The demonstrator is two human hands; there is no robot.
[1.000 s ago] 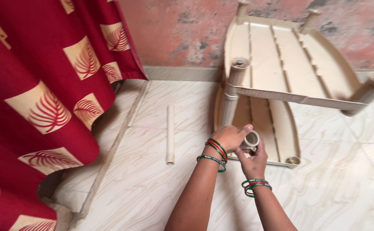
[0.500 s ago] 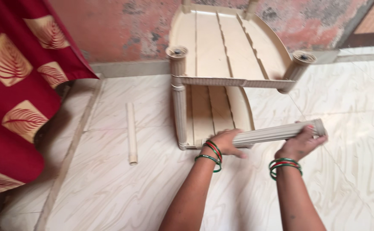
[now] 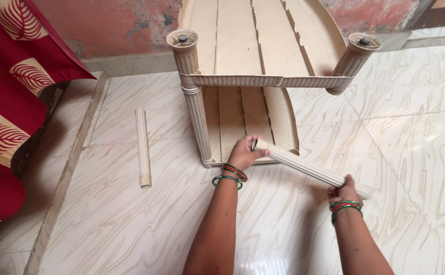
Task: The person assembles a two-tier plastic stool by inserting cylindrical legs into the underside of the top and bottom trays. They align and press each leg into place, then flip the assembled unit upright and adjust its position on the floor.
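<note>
On a marbled tile floor, a ribbed cream leg [image 3: 306, 165] is held just above the tiles between two bare hands, its long axis running on a slant from upper left to lower right in the head view. The left hand [image 3: 244, 153] is clenched around the leg's upper-left end, which points at the near edge of an overturned cream table [image 3: 243, 61] and lies touching or just beside that edge; the right hand [image 3: 343, 191] grasps the lower-right end, which points away toward open floor. Of the two, the left hand is the nearer to the table, and the leg's left end sits near the table's front right corner, where no leg stands. Both wrists carry green and red bangles [image 3: 228, 175]. One fitted leg [image 3: 194, 99] already runs along the table's left side, from a round cap down to the front left corner, and a ribbed rail [image 3: 263, 80] crosses between that cap and a second capped post [image 3: 355, 56] at right. A spare leg [image 3: 142, 147] lies well apart on the tiles to the left, its long axis running near to far, the flared end toward the camera. Beyond it hangs a red curtain [image 3: 8, 112] with pale leaf prints, and a worn reddish wall [image 3: 115, 25] backs the scene.
</note>
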